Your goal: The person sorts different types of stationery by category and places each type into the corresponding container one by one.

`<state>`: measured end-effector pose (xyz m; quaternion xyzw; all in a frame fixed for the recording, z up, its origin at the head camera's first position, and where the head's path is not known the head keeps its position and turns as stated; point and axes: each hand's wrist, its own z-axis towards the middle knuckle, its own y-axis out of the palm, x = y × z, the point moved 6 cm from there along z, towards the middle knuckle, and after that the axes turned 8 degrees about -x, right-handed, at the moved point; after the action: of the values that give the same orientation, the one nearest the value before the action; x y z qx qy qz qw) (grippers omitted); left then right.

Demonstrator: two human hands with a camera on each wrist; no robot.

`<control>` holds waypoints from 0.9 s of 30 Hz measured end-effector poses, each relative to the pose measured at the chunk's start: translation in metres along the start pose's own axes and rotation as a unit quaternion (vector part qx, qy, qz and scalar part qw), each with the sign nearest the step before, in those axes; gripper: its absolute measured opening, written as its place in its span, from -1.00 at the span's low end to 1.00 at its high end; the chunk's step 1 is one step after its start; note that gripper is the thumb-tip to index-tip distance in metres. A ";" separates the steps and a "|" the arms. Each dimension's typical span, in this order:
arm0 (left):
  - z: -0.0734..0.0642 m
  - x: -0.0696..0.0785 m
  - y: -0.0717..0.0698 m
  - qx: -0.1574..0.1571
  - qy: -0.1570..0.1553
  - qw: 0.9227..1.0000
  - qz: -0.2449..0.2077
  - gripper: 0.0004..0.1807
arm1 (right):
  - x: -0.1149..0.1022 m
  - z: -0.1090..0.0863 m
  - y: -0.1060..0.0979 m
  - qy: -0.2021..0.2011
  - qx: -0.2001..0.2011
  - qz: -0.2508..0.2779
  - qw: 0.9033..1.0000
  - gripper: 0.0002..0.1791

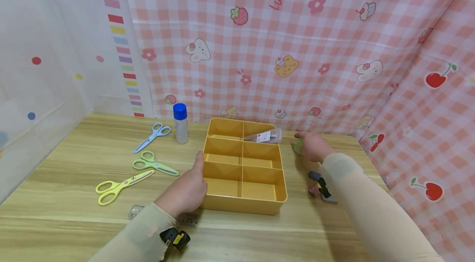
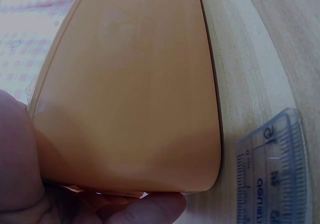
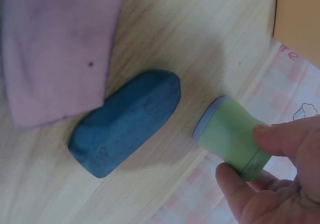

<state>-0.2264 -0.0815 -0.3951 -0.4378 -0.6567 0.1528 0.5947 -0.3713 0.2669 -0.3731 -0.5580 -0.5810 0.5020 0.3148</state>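
Lower left, we list yellow scissors (image 1: 125, 183); lower centre, the left hand (image 1: 185, 188) grips an orange compartment box (image 1: 241, 205), presumably steadying it. Right of centre, we list a green object (image 3: 227, 131), pinched in the right hand (image 1: 315, 146), likely for control.

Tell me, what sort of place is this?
Probably a craft or homework desk: there are yellow scissors, a clear ruler and a divided orange box.
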 end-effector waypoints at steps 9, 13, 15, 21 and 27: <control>0.000 -0.001 0.000 0.000 0.000 1.000 0.003 -0.13 | -0.002 -0.002 -0.003 0.004 0.006 0.018 1.000 -0.33; 0.000 -0.001 0.000 -0.004 -0.007 1.000 0.000 -0.13 | -0.005 -0.004 -0.005 0.004 0.014 0.030 0.999 -0.32; 0.000 -0.002 0.000 -0.006 -0.012 1.000 -0.003 -0.13 | -0.006 -0.005 -0.006 0.005 0.019 0.035 0.999 -0.31; 0.001 -0.002 0.000 -0.006 -0.014 1.000 0.001 -0.13 | -0.007 -0.009 -0.010 0.002 0.031 0.025 0.999 -0.32; 0.000 -0.001 0.001 -0.007 -0.011 1.000 -0.001 -0.13 | -0.012 -0.015 -0.017 -0.018 0.064 0.018 0.998 -0.41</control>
<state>-0.2263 -0.0819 -0.3963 -0.4398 -0.6648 0.1526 0.5842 -0.3606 0.2610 -0.3508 -0.5377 -0.5431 0.5538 0.3304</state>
